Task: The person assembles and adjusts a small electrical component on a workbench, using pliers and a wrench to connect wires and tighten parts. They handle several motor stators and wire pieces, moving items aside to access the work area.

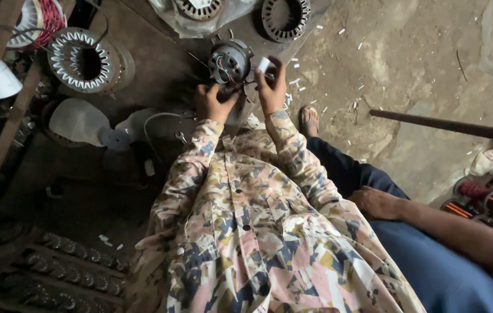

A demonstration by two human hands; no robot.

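1. A dark, worn counter (159,75) is seen at the upper left, its top stained and dull; beside it a rough grey concrete floor (408,64) is strewn with small white scraps.
2. A small round motor (230,61) of grey metal, with red, green and black wires at its face, is held over the counter's edge between the two hands.
3. The left hand (212,103) is placed under the motor, its fingers curled up against the casing and pressed together.
4. The right hand (270,87) is raised just beside the motor, and a small white piece (264,64) is pinched in its fingers.
5. A ring-shaped stator (84,59) with pale winding teeth is laid on the counter, well apart from the hands; a second dark toothed ring (285,18) is seen near the top edge.
6. A pale plastic fan blade (81,123) lies flat below the stator.
7. Spools of copper-coloured wire (492,203) are stacked at the right edge, near a long dark rod (449,124).
8. Another person's forearm (432,223) is rested on a blue-clad leg at the lower right.
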